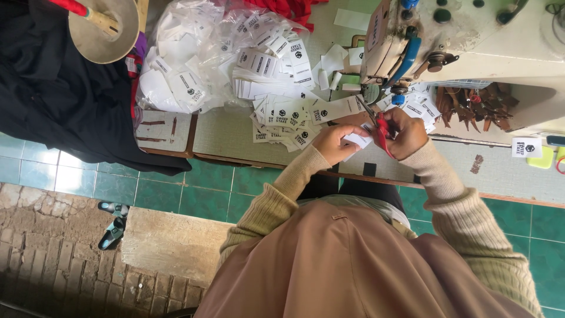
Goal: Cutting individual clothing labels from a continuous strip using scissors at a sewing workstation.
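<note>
Small garment-label sewing workshop. Evidence: industrial sewing machine (465,53), cream-coloured, at upper right of the frame; work table (229,132) along the upper middle, heaped with white printed fabric labels (282,112); clear plastic bag (194,53) of further labels at upper centre; dark cloth (65,100) piled at upper left; green tiled floor (194,188) below the table; worn brick paving (53,247) at lower left.

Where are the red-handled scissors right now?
In the head view, the red-handled scissors are in the right hand, right of centre, just below the sewing machine. The left hand holds a white label beside them.
</note>
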